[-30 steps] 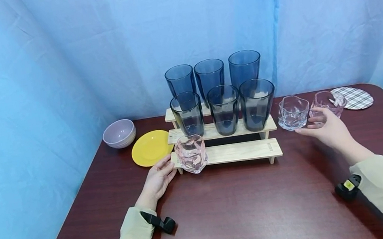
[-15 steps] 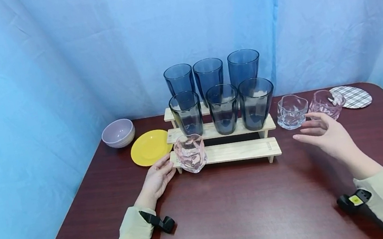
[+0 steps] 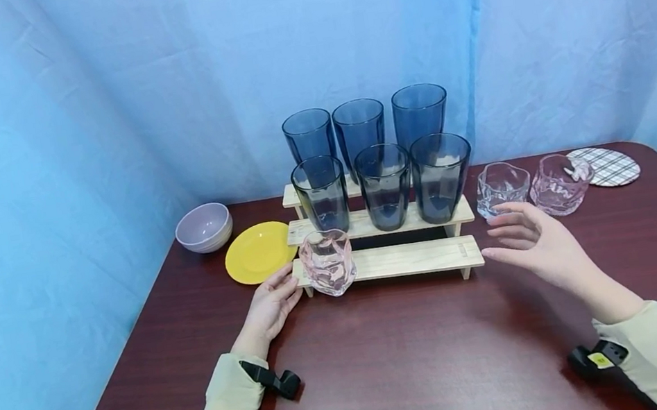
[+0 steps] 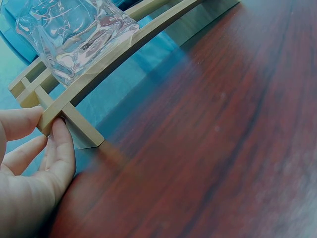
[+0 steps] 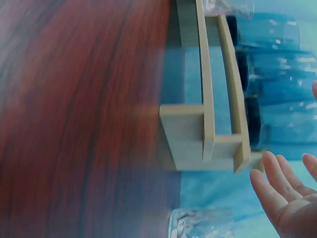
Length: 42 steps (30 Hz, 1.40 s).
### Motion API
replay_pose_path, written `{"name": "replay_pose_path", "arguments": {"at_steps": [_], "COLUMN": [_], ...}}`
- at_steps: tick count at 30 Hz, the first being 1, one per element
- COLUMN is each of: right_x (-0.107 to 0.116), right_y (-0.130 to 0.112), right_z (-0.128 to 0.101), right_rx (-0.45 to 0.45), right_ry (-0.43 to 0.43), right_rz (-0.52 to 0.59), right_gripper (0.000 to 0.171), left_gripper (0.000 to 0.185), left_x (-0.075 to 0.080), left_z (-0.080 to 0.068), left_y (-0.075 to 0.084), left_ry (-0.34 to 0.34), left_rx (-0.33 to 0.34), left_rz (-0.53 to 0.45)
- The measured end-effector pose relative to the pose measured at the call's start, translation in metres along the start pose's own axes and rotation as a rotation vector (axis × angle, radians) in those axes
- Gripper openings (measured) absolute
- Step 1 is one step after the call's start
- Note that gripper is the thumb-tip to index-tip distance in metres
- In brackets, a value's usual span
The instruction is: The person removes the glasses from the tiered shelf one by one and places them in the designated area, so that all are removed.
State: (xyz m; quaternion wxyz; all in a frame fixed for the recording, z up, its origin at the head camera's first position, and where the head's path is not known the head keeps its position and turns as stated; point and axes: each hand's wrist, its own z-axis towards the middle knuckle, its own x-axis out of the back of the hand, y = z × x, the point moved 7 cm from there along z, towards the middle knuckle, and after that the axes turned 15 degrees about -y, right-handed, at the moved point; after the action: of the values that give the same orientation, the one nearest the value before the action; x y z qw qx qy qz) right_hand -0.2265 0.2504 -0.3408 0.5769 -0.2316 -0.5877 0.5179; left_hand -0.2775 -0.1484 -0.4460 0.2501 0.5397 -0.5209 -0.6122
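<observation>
My left hand [image 3: 266, 312] pinches the left end of the lowest shelf of a three-tier wooden stand [image 3: 412, 260]. In the left wrist view the thumb lies over the shelf end and fingers are under it. Beside that hand, a pink-tinted wavy glass [image 3: 328, 264] stands on the same shelf. My right hand [image 3: 543, 248] holds nothing, its fingers loosely spread just off the shelf's right end. It partly overlaps a clear wavy glass [image 3: 497, 181] standing on the table, with another pink glass [image 3: 556, 190] next to that.
Tall blue-grey tumblers [image 3: 385, 190] fill the middle and top tiers, three on each. Left of the stand are a yellow plate [image 3: 256, 253] and a lilac bowl [image 3: 206, 228]. A checked round mat [image 3: 613, 166] lies at the back right. Blue cloth [image 3: 222, 73] hangs behind.
My right hand has drawn away from the clear and pink glasses at the right, moving left and nearer to the stand's right end. The left hand keeps its grip on the shelf.
</observation>
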Motion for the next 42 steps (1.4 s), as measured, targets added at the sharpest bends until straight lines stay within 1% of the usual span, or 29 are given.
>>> {"name": "replay_pose_path", "arguments": {"at_steps": [4, 7, 11, 18, 23, 26, 33, 38, 42], "right_x": [-0.011, -0.02, -0.033, -0.058, -0.074, -0.083, -0.106, -0.126, -0.139], "right_y": [-0.009, -0.014, -0.018, -0.024, -0.025, -0.028, -0.039, -0.041, -0.045], "right_z": [0.002, 0.005, 0.011, 0.025, 0.035, 0.043, 0.06, 0.071, 0.078], "right_rx": [0.06, 0.07, 0.059, 0.061, 0.029, 0.029, 0.055, 0.076, 0.116], "right_ry": [-0.021, -0.046, -0.091, -0.157, -0.198, -0.216, -0.238, -0.255, -0.239], "right_rz": [-0.035, -0.059, -0.066, -0.009, -0.007, 0.0, -0.009, -0.001, -0.007], "right_gripper": [0.057, 0.059, 0.061, 0.066, 0.069, 0.07, 0.076, 0.08, 0.08], "left_gripper": [0.051, 0.052, 0.051, 0.05, 0.05, 0.05, 0.051, 0.051, 0.051], "left_x": [-0.001, -0.001, 0.0, 0.0, 0.0, 0.0, 0.001, 0.002, 0.002], "left_z": [-0.001, -0.001, -0.001, 0.0, 0.0, 0.0, 0.0, 0.001, 0.001], "left_y": [0.002, 0.002, 0.002, 0.001, 0.0, 0.001, 0.001, 0.0, 0.001], "left_ry": [-0.009, -0.015, -0.006, -0.001, -0.001, -0.002, -0.002, -0.002, -0.001], "left_rx": [-0.01, -0.011, -0.004, -0.002, 0.003, 0.0, -0.006, -0.01, -0.013], "left_rz": [0.013, 0.027, 0.03, 0.021, 0.011, 0.018, 0.036, 0.051, 0.044]}}
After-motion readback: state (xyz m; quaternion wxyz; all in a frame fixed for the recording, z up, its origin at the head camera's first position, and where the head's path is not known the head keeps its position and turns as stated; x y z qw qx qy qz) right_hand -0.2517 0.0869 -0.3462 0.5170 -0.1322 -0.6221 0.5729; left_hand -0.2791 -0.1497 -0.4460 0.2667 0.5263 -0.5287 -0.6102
